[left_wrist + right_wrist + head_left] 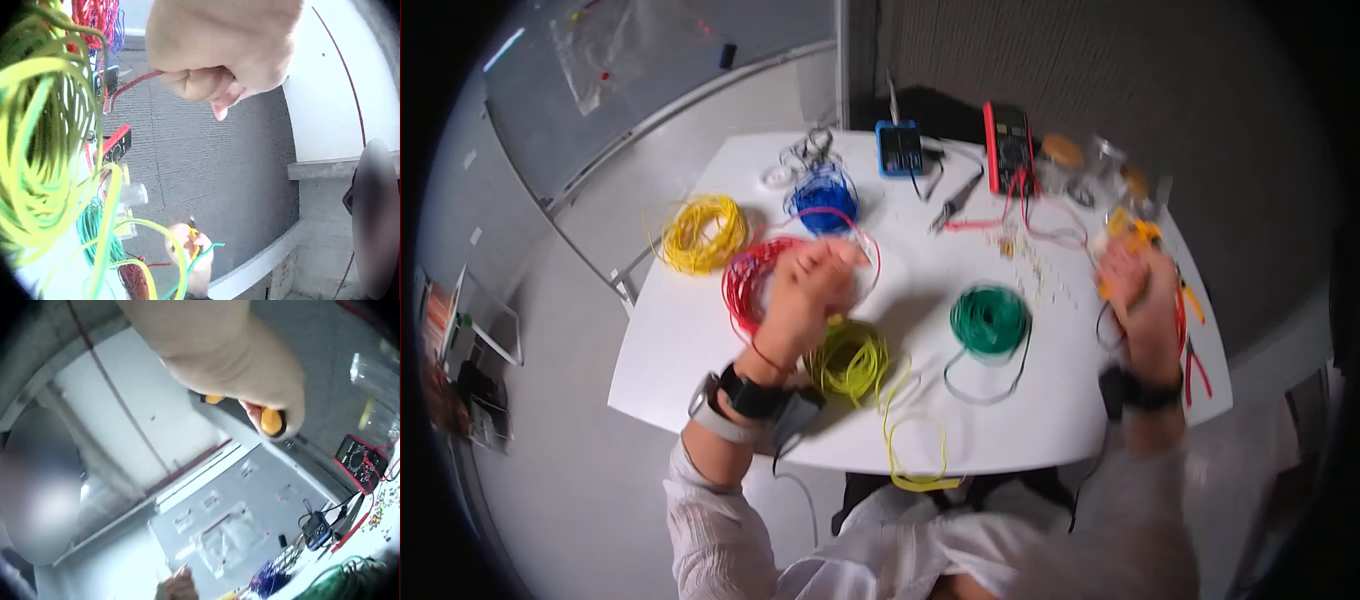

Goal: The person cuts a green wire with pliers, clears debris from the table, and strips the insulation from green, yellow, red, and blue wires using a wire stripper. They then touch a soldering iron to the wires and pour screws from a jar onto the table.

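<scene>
My left hand (812,285) is raised over the red wire coil (745,290), fingers curled. In the left wrist view a red wire (134,80) runs out of the curled fingers of that hand (225,47). My right hand (1142,300), at the table's right side, grips an orange-yellow handled tool (1138,236). The right wrist view shows its orange and black handle (272,420) in the fingers of that hand (240,365); the tool's tip is hidden. The yellow-green wire coil (847,362) lies just below my left hand.
On the white table (1040,420) lie yellow (703,234), blue (824,200) and green (990,320) wire coils. A blue device (899,148), a red multimeter (1008,148), a soldering iron (956,203) and clear containers stand behind. Small parts (1040,262) lie scattered; red-handled pliers (1197,374) lie at right.
</scene>
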Motion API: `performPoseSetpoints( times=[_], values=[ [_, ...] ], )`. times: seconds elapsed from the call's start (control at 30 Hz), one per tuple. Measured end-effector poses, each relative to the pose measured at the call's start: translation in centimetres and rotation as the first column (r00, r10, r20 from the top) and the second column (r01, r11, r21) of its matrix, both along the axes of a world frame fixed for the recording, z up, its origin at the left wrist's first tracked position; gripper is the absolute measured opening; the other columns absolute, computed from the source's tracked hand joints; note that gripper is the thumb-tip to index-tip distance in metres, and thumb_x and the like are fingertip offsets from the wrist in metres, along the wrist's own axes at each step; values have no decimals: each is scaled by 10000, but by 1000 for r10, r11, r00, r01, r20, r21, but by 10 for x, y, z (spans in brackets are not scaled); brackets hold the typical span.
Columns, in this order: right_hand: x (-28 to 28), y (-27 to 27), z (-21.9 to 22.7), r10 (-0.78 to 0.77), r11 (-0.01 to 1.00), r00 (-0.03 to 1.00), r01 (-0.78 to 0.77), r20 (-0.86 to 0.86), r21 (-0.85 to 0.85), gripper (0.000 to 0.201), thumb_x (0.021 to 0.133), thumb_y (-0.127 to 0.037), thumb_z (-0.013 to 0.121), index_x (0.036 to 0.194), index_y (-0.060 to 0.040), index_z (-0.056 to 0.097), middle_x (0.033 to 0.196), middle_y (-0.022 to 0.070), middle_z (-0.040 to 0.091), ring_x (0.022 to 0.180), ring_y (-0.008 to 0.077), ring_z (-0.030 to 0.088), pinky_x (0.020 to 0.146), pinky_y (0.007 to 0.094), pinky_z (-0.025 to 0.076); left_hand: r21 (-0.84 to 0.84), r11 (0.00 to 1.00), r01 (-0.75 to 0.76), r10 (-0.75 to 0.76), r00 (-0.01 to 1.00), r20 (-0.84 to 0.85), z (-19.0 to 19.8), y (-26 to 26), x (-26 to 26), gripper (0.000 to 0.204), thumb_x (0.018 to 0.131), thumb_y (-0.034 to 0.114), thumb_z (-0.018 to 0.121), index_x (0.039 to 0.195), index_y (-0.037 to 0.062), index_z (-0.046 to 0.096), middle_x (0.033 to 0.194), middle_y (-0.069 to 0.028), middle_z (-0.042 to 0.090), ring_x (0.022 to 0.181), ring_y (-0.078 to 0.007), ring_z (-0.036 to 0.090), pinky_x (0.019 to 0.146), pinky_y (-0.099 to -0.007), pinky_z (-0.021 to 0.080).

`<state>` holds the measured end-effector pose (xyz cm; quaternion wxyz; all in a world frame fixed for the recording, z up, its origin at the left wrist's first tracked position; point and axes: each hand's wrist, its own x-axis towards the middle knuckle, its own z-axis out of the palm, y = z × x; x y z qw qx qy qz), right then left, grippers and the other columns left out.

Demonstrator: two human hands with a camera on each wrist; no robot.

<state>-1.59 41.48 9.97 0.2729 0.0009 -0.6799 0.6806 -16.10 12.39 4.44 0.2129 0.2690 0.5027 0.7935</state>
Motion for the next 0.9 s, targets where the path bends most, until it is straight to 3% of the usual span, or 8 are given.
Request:
performPoseSetpoints(
  times=[0.03,0.07,0.1,0.2,0.27,0.37,0.6,0.9],
  values=[
    [11,12,12,167,961,986,-158,23,-226,228,576,-52,542,789,-43,461,651,8,431,665,103,463,616,185,387,8,1000,21,-22,1000,11,-1,5,3,199,880,204,495,829,22,558,511,91,294,416,-11,221,378,-187,152],
    [21,-12,25,141,965,971,-91,193,-247,241,572,-64,546,799,-40,470,655,3,442,641,84,453,581,180,361,-52,998,37,-36,999,30,-2,11,5,187,880,191,493,831,25,561,511,90,292,420,-13,222,385,-187,148],
    [24,-17,18,274,956,914,-224,300,-190,272,560,-57,541,824,-29,481,682,2,465,620,74,440,568,182,346,-103,994,29,-31,999,-15,-2,14,8,176,880,181,492,830,26,560,514,89,292,426,-14,222,388,-191,144],
    [13,-38,22,319,948,811,-271,490,-168,288,564,-61,552,844,-22,495,710,11,486,626,77,441,567,188,345,-81,996,45,-47,999,-21,-7,11,4,171,877,179,497,829,27,559,517,86,295,428,-17,220,393,-195,149],
    [-3,-30,0,519,841,602,-486,606,-237,280,580,-55,561,852,-22,505,723,14,492,633,77,443,572,190,347,-107,993,42,-46,999,-30,-6,10,3,198,894,191,476,853,19,565,521,87,303,432,-10,210,397,-190,140],
    [-1,-32,-9,517,818,504,-530,692,-226,264,593,-44,551,853,-22,511,726,20,493,646,84,452,578,204,354,-85,996,34,-38,998,-43,-11,11,3,204,898,193,470,853,16,560,522,86,302,433,-10,209,398,-191,140],
    [6,-22,-20,624,749,446,-577,642,-327,374,594,17,498,967,31,493,757,55,508,680,123,489,614,232,400,-87,993,81,-82,997,-9,-16,12,2,192,900,175,458,865,13,554,544,85,296,443,-4,202,402,-187,135],
    [23,-11,-24,670,741,500,-490,548,-459,416,605,60,442,1020,52,476,845,96,524,729,184,536,682,285,451,-141,985,101,-101,995,4,-12,13,8,188,894,167,470,886,-2,551,561,81,307,452,-5,209,406,-185,146]
  ],
)
